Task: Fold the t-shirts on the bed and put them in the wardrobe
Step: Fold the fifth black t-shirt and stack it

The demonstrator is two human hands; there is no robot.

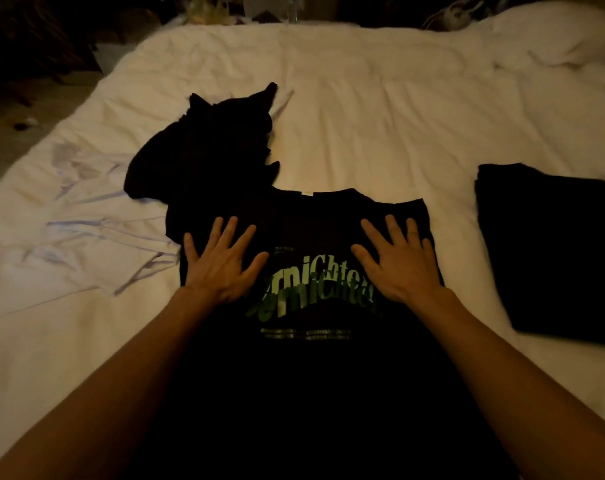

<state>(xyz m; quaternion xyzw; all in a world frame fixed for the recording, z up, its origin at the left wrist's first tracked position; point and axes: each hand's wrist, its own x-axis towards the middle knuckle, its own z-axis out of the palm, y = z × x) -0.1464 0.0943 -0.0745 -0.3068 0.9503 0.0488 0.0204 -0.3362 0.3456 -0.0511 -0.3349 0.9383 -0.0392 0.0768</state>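
A black t-shirt with green lettering (308, 348) lies flat on the white bed (380, 109), collar pointing away from me. My left hand (221, 261) presses flat on its left shoulder area with fingers spread. My right hand (398, 261) lies flat on the right shoulder area, fingers spread too. Beyond the collar sits a crumpled pile of black t-shirts (207, 147). A folded black t-shirt (550, 251) rests on the bed to the right.
A white garment (86, 244) lies rumpled on the bed to the left. A pillow (564, 32) sits at the far right corner. Dark floor shows past the bed's left edge, with cluttered items along the far side.
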